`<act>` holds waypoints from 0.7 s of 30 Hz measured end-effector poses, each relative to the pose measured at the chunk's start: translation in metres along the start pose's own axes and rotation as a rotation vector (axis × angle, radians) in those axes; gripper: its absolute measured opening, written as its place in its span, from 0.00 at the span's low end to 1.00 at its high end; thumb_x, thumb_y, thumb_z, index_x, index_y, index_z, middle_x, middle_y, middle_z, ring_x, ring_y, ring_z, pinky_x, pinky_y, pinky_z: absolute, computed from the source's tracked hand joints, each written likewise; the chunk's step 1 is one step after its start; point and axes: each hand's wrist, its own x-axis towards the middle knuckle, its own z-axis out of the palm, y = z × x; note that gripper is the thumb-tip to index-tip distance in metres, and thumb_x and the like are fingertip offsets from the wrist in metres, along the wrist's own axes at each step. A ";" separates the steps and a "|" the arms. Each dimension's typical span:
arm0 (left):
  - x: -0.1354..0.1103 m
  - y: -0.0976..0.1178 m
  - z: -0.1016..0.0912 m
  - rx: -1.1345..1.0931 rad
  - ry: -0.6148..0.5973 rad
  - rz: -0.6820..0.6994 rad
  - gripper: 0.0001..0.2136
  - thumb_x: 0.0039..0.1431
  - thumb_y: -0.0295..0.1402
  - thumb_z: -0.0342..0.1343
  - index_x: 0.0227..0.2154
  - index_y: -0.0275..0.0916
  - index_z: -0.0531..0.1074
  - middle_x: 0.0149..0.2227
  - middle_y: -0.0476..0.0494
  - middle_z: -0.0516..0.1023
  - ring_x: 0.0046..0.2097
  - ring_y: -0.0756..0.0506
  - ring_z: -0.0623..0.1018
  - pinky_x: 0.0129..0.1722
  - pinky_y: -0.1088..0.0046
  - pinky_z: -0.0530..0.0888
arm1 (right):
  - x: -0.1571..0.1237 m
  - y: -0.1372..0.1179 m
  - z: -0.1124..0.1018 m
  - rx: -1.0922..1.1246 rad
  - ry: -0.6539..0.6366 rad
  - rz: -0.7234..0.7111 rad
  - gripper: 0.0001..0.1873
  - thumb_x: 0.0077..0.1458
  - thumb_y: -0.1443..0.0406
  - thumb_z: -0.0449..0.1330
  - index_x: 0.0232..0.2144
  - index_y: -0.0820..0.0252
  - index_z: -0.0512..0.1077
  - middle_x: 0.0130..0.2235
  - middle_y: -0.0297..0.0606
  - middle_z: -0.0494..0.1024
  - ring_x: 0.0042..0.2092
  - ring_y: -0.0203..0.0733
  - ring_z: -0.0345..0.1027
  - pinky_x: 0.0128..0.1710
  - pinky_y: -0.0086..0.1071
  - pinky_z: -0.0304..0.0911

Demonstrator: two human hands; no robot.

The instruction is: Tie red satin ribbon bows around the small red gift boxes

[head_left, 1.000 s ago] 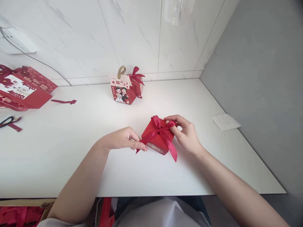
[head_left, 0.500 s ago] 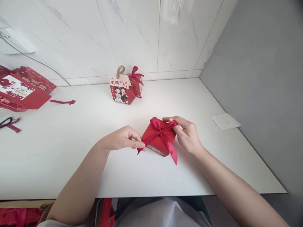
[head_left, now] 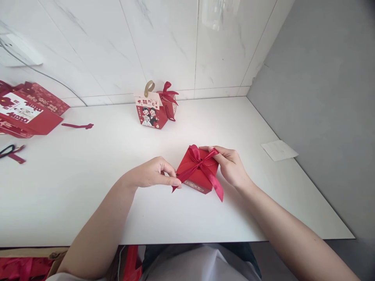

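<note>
Fingers [head_left: 172, 181] still on ribbon [head_left: 195, 167], tail [head_left: 217, 186] rightward

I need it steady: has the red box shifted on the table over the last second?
No. The red box keeps about the same gap to the white paper slip on its right, with no real shift either way.

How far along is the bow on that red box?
Done: the red box is closed and a bow is knotted on top. In hand: the left hand pinches one tail, the right hand pinches a loop. Left: probably only evening the bow and letting go; two other boxes stand by the wall.
</note>
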 end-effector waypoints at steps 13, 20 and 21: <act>0.004 -0.007 0.004 0.121 0.463 -0.123 0.16 0.59 0.49 0.56 0.29 0.39 0.71 0.31 0.47 0.75 0.33 0.48 0.74 0.30 0.74 0.68 | -0.002 -0.003 -0.005 -0.201 0.029 -0.215 0.16 0.61 0.61 0.58 0.52 0.52 0.73 0.48 0.39 0.79 0.43 0.42 0.74 0.42 0.37 0.70; 0.026 -0.005 0.029 0.131 0.685 0.387 0.23 0.60 0.40 0.59 0.58 0.48 0.64 0.63 0.42 0.63 0.65 0.40 0.62 0.62 0.59 0.65 | -0.005 -0.007 -0.009 -0.302 -0.060 -0.502 0.19 0.58 0.73 0.55 0.47 0.50 0.76 0.53 0.39 0.73 0.51 0.45 0.70 0.46 0.39 0.69; 0.028 -0.004 0.032 0.150 0.659 0.421 0.22 0.61 0.39 0.59 0.57 0.49 0.66 0.63 0.42 0.63 0.66 0.40 0.61 0.64 0.57 0.62 | -0.006 -0.008 -0.010 -0.298 -0.080 -0.505 0.18 0.59 0.72 0.55 0.46 0.50 0.76 0.53 0.40 0.72 0.50 0.45 0.71 0.45 0.39 0.70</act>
